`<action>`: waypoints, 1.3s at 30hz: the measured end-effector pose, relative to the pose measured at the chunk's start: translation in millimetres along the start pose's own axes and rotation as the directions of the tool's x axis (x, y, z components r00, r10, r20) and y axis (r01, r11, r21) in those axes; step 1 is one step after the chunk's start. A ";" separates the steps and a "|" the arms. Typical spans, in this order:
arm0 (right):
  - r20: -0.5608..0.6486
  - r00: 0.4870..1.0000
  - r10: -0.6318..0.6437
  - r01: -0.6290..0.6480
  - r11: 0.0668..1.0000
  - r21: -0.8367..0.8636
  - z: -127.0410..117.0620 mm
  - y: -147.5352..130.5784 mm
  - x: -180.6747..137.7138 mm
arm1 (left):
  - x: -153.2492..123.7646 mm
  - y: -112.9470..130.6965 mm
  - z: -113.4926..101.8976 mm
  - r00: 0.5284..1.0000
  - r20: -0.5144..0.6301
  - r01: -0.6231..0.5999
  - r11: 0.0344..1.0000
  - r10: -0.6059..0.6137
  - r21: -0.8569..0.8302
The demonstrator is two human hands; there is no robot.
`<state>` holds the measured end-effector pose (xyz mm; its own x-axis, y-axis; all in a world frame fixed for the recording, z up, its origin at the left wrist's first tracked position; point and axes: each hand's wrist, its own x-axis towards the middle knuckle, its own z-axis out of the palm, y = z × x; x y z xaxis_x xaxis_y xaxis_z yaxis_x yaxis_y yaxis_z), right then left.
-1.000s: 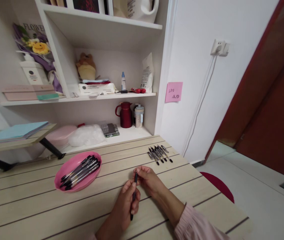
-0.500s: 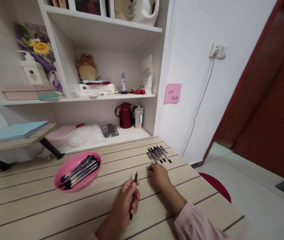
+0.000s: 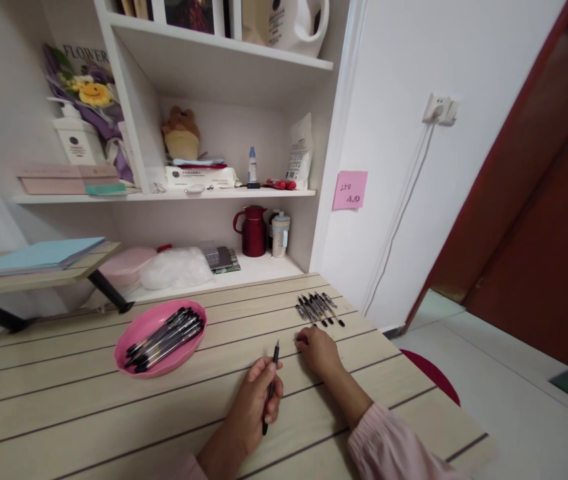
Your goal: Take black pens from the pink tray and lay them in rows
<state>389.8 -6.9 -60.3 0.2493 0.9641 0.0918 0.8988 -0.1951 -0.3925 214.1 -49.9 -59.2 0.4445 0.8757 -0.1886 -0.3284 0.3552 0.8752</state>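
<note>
Pale wood-grain planks make up the bench (image 3: 114, 413), and on it the work is spread in three places. A black pen (image 3: 270, 390) is gripped in the left hand (image 3: 254, 410), fingers curled round the barrel, tip pointing up toward 12 o'clock and the lower end showing below the palm. The right hand (image 3: 320, 350) lies at about 2 o'clock from the left, knuckles up, fingertips pressed to the bench just short of the row of caps (image 3: 319, 309); something small and dark seems to be pinched at its fingertips, perhaps a cap, but the view is too coarse for that to be settled. The row lies at 1 o'clock from the right hand, its pieces side by side and nearly parallel. The pink dish (image 3: 129, 340), at 10 o'clock from the left hand and well apart from it, is filled with more black pens (image 3: 164, 337) lying loosely in one direction.

Judged from this layout, the step is best done with the pen held steady and low over the bench, the barrel kept from rolling by a firm hold near its middle. Any small piece is best set down at the near end of the row, parallel with its neighbours and not touching them, so that the line is not nudged apart. The dish is better left where it stands.
</note>
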 end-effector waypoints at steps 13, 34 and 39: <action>-0.023 0.999 0.027 -0.027 1.000 0.000 1.9 -0.5 0.5 | 0.7 0.4 -1.1 1.000 0.000 0.024 1.000 -0.024 0.008; -0.047 0.999 0.014 -0.018 0.997 -0.071 9.8 -22.2 2.9 | -2.5 2.8 2.0 0.999 -0.030 0.019 1.000 -0.019 -0.016; -0.065 0.996 0.066 -0.072 0.993 -0.089 0.9 -3.6 13.4 | -0.7 0.9 -0.5 0.999 -0.006 0.033 0.999 -0.034 -0.028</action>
<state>389.5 6.9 -58.5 0.3309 0.9354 0.1249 0.9072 -0.2788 -0.3150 213.0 -50.0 -58.5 0.4505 0.8651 -0.2205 -0.3364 0.3933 0.8557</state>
